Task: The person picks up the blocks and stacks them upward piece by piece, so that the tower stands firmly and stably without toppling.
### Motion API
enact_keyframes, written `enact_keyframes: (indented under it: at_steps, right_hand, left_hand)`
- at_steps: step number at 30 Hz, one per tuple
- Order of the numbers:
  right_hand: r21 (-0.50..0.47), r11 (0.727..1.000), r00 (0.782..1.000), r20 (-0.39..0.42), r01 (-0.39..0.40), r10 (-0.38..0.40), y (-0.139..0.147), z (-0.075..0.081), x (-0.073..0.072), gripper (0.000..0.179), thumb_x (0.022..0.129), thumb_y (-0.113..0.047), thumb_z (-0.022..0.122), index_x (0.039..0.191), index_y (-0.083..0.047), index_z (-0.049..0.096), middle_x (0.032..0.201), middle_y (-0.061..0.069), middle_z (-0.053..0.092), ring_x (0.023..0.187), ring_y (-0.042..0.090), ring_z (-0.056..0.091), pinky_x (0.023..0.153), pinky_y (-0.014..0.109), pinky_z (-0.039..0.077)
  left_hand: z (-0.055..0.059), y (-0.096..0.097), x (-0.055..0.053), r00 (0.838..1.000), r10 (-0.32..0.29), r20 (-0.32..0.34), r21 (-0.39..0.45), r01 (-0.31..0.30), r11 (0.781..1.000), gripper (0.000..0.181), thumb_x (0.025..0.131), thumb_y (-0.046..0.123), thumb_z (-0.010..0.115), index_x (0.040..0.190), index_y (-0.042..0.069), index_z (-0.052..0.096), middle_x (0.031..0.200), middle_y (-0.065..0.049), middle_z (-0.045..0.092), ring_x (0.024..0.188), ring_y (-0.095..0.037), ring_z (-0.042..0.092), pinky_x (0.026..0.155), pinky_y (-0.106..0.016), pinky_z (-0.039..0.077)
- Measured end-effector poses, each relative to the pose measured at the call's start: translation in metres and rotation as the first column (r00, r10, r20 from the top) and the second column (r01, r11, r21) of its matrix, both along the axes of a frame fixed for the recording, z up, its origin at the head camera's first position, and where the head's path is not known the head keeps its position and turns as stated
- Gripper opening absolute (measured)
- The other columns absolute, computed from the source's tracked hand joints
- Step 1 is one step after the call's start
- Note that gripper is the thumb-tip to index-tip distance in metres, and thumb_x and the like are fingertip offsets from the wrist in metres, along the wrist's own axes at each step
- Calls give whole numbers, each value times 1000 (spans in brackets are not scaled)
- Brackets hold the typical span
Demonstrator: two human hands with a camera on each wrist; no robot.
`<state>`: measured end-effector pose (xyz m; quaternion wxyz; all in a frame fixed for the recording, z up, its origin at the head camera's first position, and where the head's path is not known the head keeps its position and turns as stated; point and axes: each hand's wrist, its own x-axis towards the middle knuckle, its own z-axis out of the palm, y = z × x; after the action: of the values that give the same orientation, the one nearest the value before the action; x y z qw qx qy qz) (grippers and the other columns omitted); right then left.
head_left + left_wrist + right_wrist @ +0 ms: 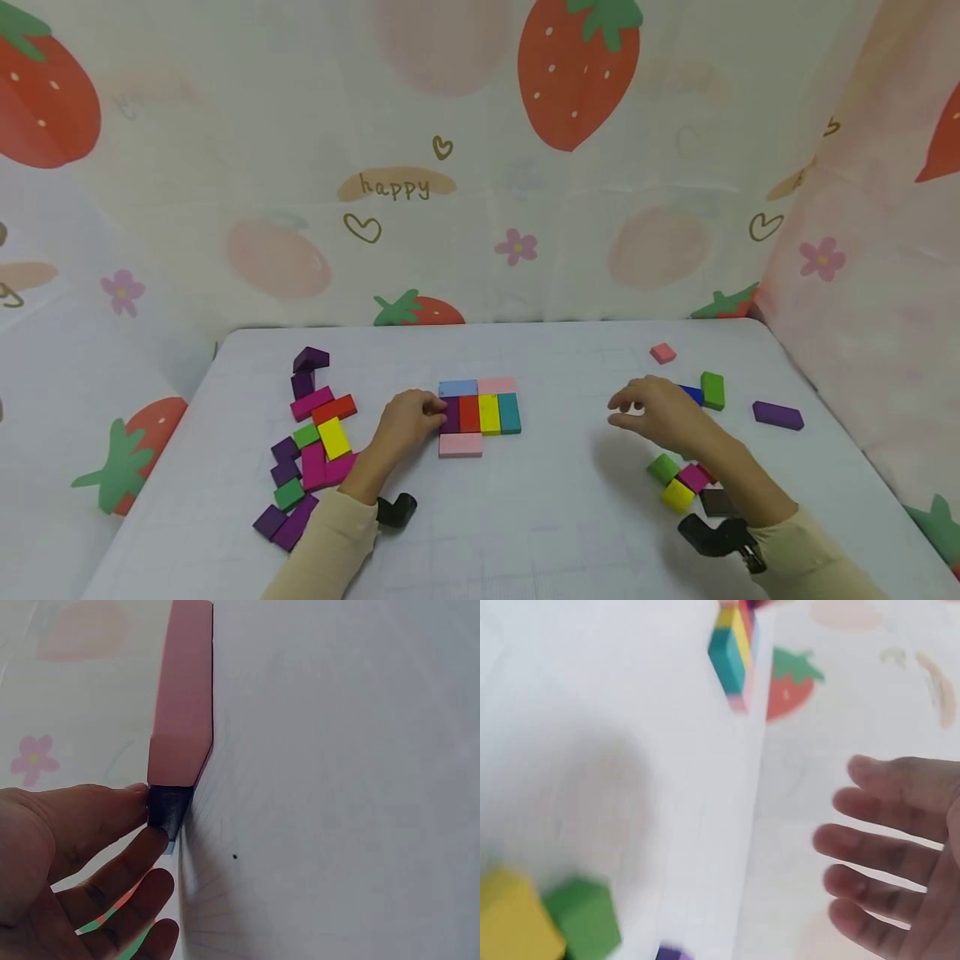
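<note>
Backdrop (300,117): creased, strawberry-printed, lettered "happy", enclosing far, left and right sides
Table (555,500): white top, inside it
Setting: nook-like; home or studio, cannot tell

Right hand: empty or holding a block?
Empty: the right wrist view shows the right hand with fingers apart, nothing between them.

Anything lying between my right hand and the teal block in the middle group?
No; the head view shows only bare white tabletop between the right hand and the teal block.
</note>
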<state>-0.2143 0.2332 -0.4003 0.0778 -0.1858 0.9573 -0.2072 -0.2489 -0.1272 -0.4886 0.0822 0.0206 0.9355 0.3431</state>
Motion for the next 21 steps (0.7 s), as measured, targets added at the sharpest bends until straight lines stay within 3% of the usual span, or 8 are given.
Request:
enact_keyframes:
  at_steps: [5,10,21]
  right_hand:
    - [3,998,994,95,58,-58,50,-4,8,26,89,-21,69,107,-3,73,95,4,71,85,17,61,73,32,55]
    - [51,988,979,135,148,-154,88,-15,16,27,89,-21,69,107,-1,72,98,10,70,87,21,61,72,36,57]
    - [177,961,949,199,212,-246,121,-36,20,35,83,-22,75,109,1,71,100,19,68,86,26,60,75,46,56]
  left_hand:
    - [1,0,0,1000,1,-9,2,0,1000,21,89,15,70,109,10,73,106,-8,69,99,-22,59,94,-40,53]
    - [2,0,0,1000,-8,-13,-7,8,1000,21,89,15,71,109,9,73,104,-8,69,98,-22,59,93,-40,54]
    - [1,0,1,1000,-11,-9,-9,11,1000,21,89,15,71,109,10,73,102,-7,69,96,-20,59,93,-39,54]
